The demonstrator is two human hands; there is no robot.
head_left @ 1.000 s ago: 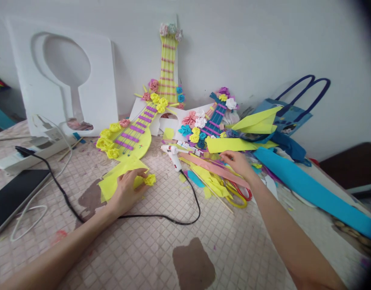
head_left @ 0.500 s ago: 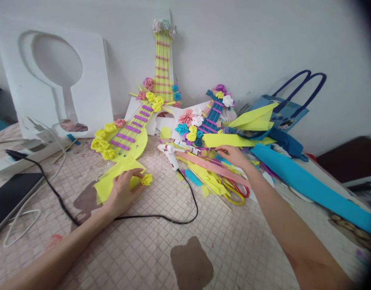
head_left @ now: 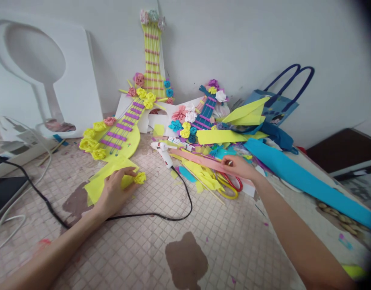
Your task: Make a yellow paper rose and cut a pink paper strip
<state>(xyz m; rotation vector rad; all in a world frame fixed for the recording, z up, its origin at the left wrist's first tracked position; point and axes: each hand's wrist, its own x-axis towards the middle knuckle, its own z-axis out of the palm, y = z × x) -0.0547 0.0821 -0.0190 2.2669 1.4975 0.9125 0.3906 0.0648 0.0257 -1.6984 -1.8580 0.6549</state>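
My left hand [head_left: 114, 187] is closed in a pinch on a small yellow paper flower [head_left: 140, 177], just above the tiled tabletop. Beneath that hand lies a sheet of yellow crepe paper [head_left: 96, 183]. On the right, my right hand [head_left: 238, 166] has its thumb and fingers curled together at a long pink crepe paper strip [head_left: 200, 159], which it appears to grip near one end. Scissors with yellow handles [head_left: 229, 194] and scissors with red handles [head_left: 238, 184] lie just below it. Between the hands rests a white glue gun [head_left: 163, 153].
A yellow paper guitar [head_left: 129, 139] and a blue one [head_left: 208, 110] lean at the back, decorated with paper flowers. A black cord [head_left: 170, 218] crosses the table. A wide blue paper strip [head_left: 297, 177] and a blue bag [head_left: 273, 106] are at right, a power strip [head_left: 10, 165] at left.
My right hand has moved down and back from the scrap pile onto the pink strip, its fingers now curled together. The left hand keeps its pinch on the flower. The view has shifted slightly.
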